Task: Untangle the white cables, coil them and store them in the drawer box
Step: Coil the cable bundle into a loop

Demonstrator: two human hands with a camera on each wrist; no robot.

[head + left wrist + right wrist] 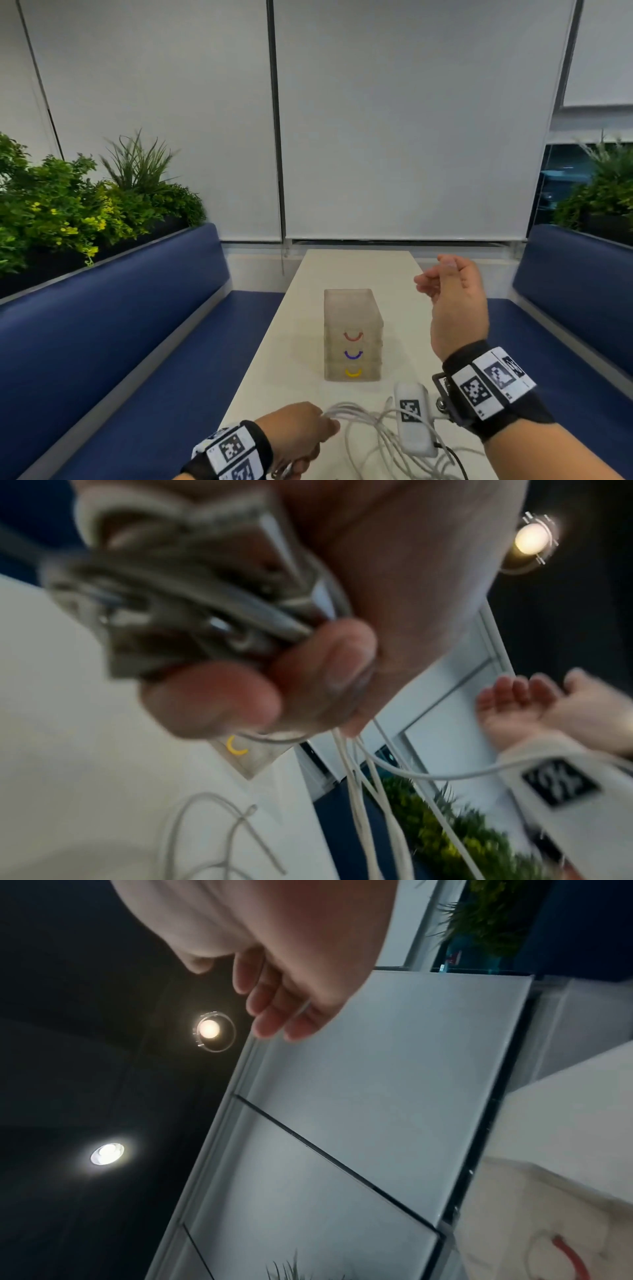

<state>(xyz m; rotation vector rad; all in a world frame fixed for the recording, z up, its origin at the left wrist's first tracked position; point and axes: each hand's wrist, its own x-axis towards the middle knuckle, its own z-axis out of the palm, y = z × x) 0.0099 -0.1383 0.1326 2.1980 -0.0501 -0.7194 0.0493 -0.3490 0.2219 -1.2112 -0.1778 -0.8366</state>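
Observation:
My left hand is low at the near edge of the table, its fingers curled round a coiled bundle of white cables. Loose strands of the white cables trail from it to the right across the table and hang down in the left wrist view. My right hand is raised in the air to the right of the drawer box, fingers relaxed and holding nothing. The translucent drawer box has three shut drawers with red, purple and yellow handles.
The narrow white table runs between two blue benches, with planters behind them. White roller blinds cover the far window. The white wrist camera hangs over the cable tangle.

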